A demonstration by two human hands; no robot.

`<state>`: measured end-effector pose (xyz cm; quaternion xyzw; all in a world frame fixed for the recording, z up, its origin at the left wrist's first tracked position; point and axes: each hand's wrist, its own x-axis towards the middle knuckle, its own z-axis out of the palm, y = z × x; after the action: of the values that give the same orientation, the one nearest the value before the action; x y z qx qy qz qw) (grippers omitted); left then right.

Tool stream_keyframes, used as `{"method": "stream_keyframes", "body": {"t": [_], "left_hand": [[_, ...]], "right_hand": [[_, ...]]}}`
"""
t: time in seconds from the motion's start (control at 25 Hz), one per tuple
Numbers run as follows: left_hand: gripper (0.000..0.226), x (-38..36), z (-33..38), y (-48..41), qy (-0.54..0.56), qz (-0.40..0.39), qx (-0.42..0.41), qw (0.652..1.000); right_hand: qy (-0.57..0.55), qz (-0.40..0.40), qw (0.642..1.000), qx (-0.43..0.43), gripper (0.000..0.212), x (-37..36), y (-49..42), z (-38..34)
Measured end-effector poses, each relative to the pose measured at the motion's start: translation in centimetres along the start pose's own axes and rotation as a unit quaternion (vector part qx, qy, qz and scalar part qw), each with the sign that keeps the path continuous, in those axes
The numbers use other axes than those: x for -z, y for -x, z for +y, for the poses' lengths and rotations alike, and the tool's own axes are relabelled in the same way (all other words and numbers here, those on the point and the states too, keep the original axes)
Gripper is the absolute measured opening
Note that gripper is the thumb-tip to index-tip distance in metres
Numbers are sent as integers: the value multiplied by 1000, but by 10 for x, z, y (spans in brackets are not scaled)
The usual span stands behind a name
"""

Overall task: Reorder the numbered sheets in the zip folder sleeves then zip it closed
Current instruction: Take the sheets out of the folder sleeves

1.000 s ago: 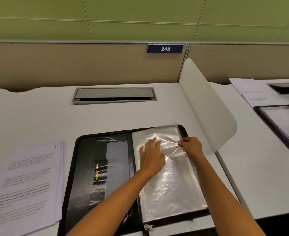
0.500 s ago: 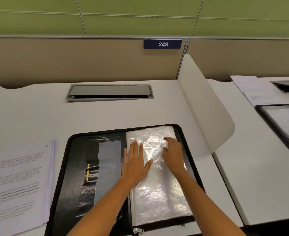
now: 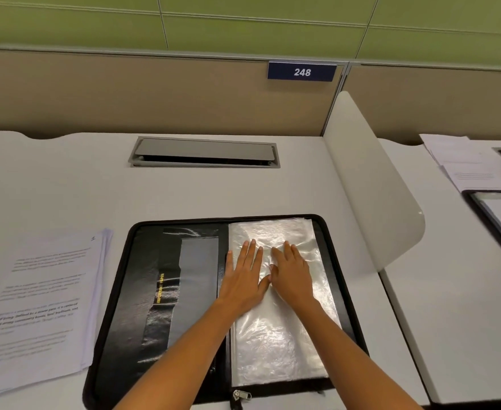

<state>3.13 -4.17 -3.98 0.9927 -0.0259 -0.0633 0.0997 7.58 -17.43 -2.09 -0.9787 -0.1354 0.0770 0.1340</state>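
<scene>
Both hands have drawn together since a second ago, when the right one pinched the top of the plastic. Now the left hand [image 3: 244, 279] and right hand [image 3: 292, 276] lie flat side by side, fingers straight and slightly spread, thumbs touching, gripping nothing.

A white desk [image 3: 184, 196] carries everything, with a curved white divider [image 3: 370, 187] standing along its right side. The black folder [image 3: 119, 291] lies open and flat near the desk's front edge. A stack of printed sheets [image 3: 42, 291] rests on the desk just left of the folder, outside it. Clear sleeves [image 3: 278, 335], crinkled and shiny, fill the folder's right half, and both palms press on their upper part. The zipper pull [image 3: 241, 395] sits at the folder's front edge below the spine, and the zip is undone.
</scene>
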Motion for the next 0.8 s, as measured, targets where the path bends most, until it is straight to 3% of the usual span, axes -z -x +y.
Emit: {"method": "stream_keyframes", "body": {"t": [0.2,0.36,0.6,0.8], "left_hand": [[83,16,-26,8,51,48,10,997],[64,34,-68,23,74,99,34,992],[55,60,-172,71,98,132,90,982],[55,75,-271,114,92,120,163,975]], "right_hand": [[-21,47,999,0,45,8,-5,-24],[-96,70,993,22,36,9,-6,-81],[-231,23,972,28,28,-15,-3,-200],[-234,-36,972,1,28,-45,1,-294]]}}
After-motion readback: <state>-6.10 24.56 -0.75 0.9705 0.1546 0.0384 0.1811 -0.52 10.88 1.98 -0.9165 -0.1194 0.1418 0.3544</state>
